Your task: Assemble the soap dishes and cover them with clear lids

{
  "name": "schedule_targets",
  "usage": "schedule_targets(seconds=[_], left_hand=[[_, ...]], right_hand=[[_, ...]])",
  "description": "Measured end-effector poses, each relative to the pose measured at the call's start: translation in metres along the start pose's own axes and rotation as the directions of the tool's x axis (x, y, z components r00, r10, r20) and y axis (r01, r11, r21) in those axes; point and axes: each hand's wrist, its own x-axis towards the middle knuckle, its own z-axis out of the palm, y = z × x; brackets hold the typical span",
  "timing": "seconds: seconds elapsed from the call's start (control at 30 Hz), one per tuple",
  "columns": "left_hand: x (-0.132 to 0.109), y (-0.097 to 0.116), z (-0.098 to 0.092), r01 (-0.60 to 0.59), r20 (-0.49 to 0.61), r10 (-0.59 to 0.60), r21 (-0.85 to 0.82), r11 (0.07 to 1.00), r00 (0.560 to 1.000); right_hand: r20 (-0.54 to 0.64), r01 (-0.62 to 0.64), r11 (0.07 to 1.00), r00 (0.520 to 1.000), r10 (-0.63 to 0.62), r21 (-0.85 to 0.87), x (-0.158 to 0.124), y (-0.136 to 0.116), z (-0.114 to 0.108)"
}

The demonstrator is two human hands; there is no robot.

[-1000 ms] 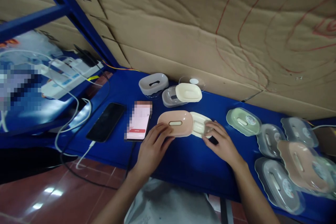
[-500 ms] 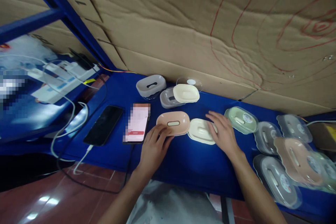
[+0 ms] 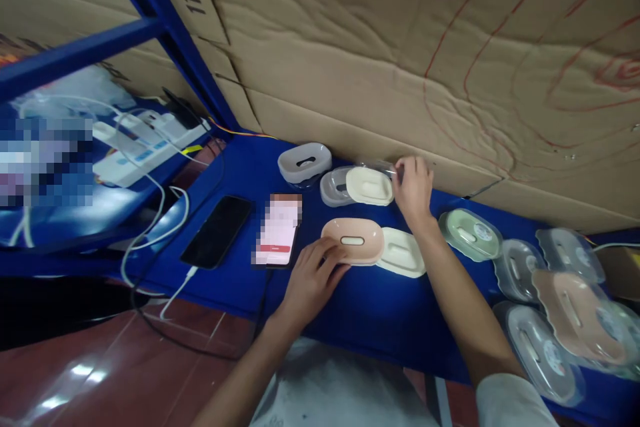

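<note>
My left hand [image 3: 311,278] rests at the near edge of a pink soap dish [image 3: 353,241] on the blue table [image 3: 360,307], with its fingers curled against the rim. A cream inner tray [image 3: 403,260] lies right beside the pink dish. My right hand [image 3: 413,188] is stretched to the back of the table, fingers pinched on a clear plastic lid [image 3: 376,166] by the cardboard wall. Just left of that hand a cream dish [image 3: 369,185] sits on a grey dish [image 3: 333,185].
A grey dish [image 3: 305,163] stands at the back left. A green wrapped dish [image 3: 470,233] and several wrapped dishes [image 3: 560,300] crowd the right end. Two phones [image 3: 217,231] [image 3: 279,230] with cables lie at left. A power strip [image 3: 150,133] sits on the shelf beyond.
My right hand left the cream inner tray and reached back to the clear lid by the wall. My left hand stayed on the pink dish.
</note>
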Motion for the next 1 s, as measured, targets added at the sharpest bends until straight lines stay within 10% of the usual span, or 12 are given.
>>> schedule_targets(seconds=[0.37,0.73,1.0], left_hand=[[-0.005,-0.001,0.002,0.071,0.03,-0.066,-0.208,0.976,0.997],[-0.005,-0.011,0.009,0.287,0.205,-0.225,-0.359,0.888,0.953],[-0.002,-0.012,0.004,0.261,0.227,-0.19,-0.343,0.902,0.955]], right_hand=[[0.053,0.346,0.863,0.919,-0.391,0.369,-0.159,-0.007,-0.073],[0.331,0.349,0.77,0.752,-0.57,0.534,-0.151,-0.022,-0.088],[0.272,0.37,0.787,0.794,-0.543,0.493,-0.157,-0.024,-0.076]])
